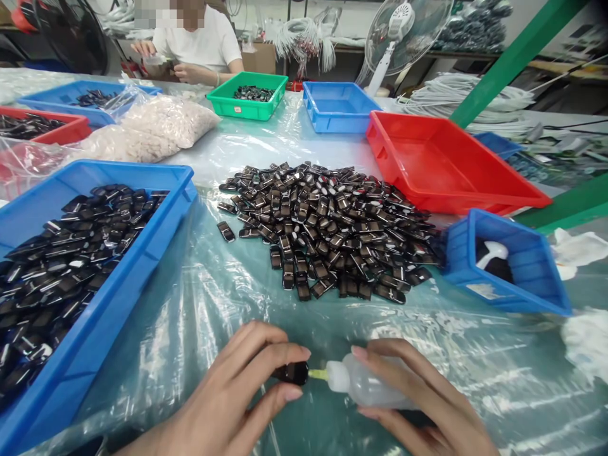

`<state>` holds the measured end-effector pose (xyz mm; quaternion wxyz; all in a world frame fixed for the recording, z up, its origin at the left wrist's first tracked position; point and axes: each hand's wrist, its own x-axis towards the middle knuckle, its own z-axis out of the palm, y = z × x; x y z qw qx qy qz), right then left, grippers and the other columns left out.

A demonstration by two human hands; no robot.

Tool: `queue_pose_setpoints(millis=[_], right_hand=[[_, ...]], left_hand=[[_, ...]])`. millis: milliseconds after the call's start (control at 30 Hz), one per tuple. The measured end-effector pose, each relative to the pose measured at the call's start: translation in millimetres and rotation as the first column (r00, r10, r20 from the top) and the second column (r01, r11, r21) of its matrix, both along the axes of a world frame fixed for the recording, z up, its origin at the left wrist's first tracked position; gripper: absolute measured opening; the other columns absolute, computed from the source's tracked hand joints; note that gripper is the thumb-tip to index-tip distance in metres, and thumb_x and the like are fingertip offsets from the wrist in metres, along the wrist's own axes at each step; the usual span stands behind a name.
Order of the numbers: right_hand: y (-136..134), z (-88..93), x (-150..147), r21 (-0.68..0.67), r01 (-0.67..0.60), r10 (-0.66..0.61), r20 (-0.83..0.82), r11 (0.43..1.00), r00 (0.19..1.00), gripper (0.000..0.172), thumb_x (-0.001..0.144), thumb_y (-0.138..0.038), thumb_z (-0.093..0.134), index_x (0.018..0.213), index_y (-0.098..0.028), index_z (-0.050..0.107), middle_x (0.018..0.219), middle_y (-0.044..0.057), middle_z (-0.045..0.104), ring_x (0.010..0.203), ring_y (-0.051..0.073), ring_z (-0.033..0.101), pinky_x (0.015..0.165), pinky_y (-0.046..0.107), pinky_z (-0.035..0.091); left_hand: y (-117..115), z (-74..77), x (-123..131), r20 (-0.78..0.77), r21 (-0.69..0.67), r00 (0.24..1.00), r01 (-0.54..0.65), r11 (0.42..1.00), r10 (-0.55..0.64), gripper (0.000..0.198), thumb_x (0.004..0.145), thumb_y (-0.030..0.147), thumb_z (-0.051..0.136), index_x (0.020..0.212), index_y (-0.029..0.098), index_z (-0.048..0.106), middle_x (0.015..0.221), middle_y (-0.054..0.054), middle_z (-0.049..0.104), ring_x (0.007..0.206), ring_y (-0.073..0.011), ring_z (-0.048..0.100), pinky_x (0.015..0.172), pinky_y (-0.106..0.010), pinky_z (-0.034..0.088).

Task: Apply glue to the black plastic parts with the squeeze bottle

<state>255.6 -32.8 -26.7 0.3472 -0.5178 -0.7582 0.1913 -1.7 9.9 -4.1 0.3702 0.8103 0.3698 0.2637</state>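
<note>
Between its thumb and fingers my left hand (251, 373) grips a small glossy black plastic part (293, 373). My right hand (422, 392) is wrapped round a translucent squeeze bottle (368, 381) lying nearly level. The bottle's thin yellow tip (317, 374) points left and meets, or almost meets, the end of the black part; I cannot tell whether they touch. Beyond both hands spreads a pile of similar dark parts (323, 228) on the plastic-covered table (213, 310).
At left stands a long blue tray (183, 183) of black parts. On the right are a red tray (437, 145) and a small blue bin (517, 272) holding a white scoop-like item. A green post (513, 63) slants behind. Across the table sits another person (199, 44).
</note>
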Motion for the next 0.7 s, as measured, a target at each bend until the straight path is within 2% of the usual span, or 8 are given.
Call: queue_pose_setpoints(millis=[233,400,533,700], right_hand=[[1,4.2,-2,-0.047,-0.021,0.019,-0.049,0.999,0.999,0.03,0.099,-0.037,0.047,0.126,-0.038,0.059,0.11,0.003,0.061,0.093,0.012,0.067,0.075,0.014,0.057],[3,5.2,0,-0.04,-0.046,0.044,-0.046,0.998,0.998,0.031,0.099,-0.036,0.048,0.128,-0.038,0.058,0.109,0.003,0.063,0.092,0.013,0.068,0.08,0.018,0.058],[4,7.0,1,-0.04,-0.066,0.064,-0.035,0.997,0.997,0.033,0.099,-0.033,0.049,0.13,-0.038,0.056,0.111,0.003,0.063,0.095,0.014,0.067,0.077,0.016,0.058],[4,11.4,3,-0.067,-0.094,0.094,-0.001,0.993,0.996,0.039,0.096,-0.025,0.054,0.132,-0.037,0.055,0.112,0.003,0.066,0.098,0.013,0.068,0.07,0.013,0.058]], left_hand=[[-3,-3.7,0,0.048,-0.027,0.999,0.007,1.0,-0.006,0.022,0.101,0.024,0.049,0.123,0.028,0.053,0.108,-0.003,0.059,0.099,-0.0192,0.057,0.087,-0.027,0.047],[-2,-1.8,1,0.073,-0.033,0.997,0.029,0.999,-0.026,0.021,0.101,0.023,0.048,0.122,0.026,0.052,0.105,-0.004,0.062,0.094,-0.0196,0.058,0.084,-0.03,0.048],[0,2.7,1,0.043,-0.05,0.997,0.06,0.997,-0.058,0.025,0.098,0.015,0.053,0.121,0.026,0.052,0.104,-0.003,0.064,0.096,-0.0197,0.059,0.085,-0.03,0.049],[1,0.9,0,0.058,-0.04,0.998,0.037,0.998,-0.035,0.026,0.097,0.015,0.054,0.12,0.027,0.052,0.102,-0.003,0.064,0.094,-0.0199,0.059,0.083,-0.03,0.05]])
